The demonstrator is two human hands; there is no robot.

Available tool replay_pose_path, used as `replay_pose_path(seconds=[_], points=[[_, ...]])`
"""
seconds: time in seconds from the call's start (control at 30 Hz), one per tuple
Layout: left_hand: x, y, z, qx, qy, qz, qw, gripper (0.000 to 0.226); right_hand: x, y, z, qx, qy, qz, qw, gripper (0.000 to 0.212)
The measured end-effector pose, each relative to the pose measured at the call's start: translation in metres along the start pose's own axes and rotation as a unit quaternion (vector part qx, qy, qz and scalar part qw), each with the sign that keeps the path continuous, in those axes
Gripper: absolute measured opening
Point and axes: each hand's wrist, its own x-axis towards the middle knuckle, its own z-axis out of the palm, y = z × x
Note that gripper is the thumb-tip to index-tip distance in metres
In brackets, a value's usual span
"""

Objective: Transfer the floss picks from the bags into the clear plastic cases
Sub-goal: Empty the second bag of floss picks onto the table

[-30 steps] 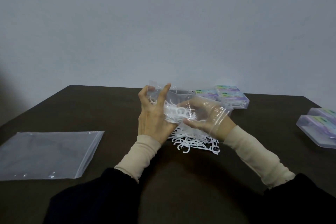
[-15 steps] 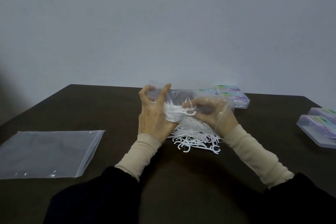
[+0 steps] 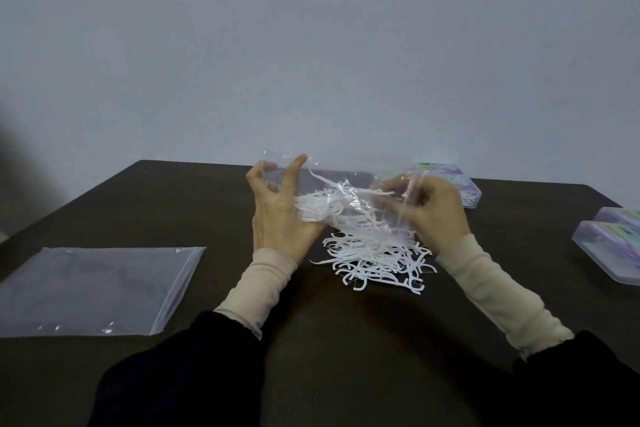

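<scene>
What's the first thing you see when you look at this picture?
Two hands, the left hand and the right hand, hold up a clear bag over the middle of the dark table. White floss picks lie in a heap beneath it. An empty bag lies flat on the left.

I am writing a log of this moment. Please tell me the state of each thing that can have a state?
Clear plastic bag held up: gripped by both hands, picks partly inside.
White floss picks pile: loose on the table.
Flat clear zip bag: lying flat at left.
Clear plastic cases: appear closed.
Left hand: grips bag.
Right hand: grips bag.
</scene>
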Motion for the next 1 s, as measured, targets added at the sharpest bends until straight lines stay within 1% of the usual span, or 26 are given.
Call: replay_pose_path(seconds=[0.1,0.17,0.27,0.37,0.4,0.53,0.63,0.83,0.9,1.0], points=[[0.003,-0.004,-0.003,-0.001,0.012,-0.022,1.0,0.08,0.004,0.005,-0.005,0.034,0.013,0.016,0.999,0.032],[0.004,-0.008,-0.004,-0.001,0.02,-0.03,0.999,0.08,0.005,0.008,-0.008,0.066,-0.003,0.047,0.997,0.028],[0.006,-0.014,-0.005,0.001,0.035,-0.051,0.998,0.078,0.006,0.011,-0.011,0.158,-0.02,0.094,0.983,0.018],[0.009,-0.02,-0.007,-0.002,0.055,-0.074,0.996,0.078,0.007,0.014,-0.017,0.213,-0.009,0.139,0.967,0.024],[0.01,-0.021,-0.007,-0.003,0.062,-0.08,0.995,0.078,0.007,0.015,-0.019,0.213,-0.008,0.148,0.966,0.025],[0.012,-0.029,-0.008,0.001,0.076,-0.107,0.991,0.076,0.008,0.022,-0.026,0.217,0.006,0.17,0.961,0.014],[0.012,-0.034,-0.007,0.009,0.084,-0.129,0.988,0.076,0.01,0.029,-0.033,0.213,0.001,0.193,0.958,0.019],[0.012,-0.035,-0.008,0.022,0.112,-0.183,0.977,0.075,0.008,0.041,-0.043,0.176,-0.025,0.236,0.955,0.015],[0.012,-0.034,-0.008,0.03,0.115,-0.193,0.974,0.075,0.007,0.045,-0.043,0.143,-0.054,0.245,0.957,0.016],[0.01,-0.031,-0.007,0.032,0.115,-0.18,0.976,0.074,0.006,0.048,-0.039,0.059,-0.127,0.235,0.962,0.018]])
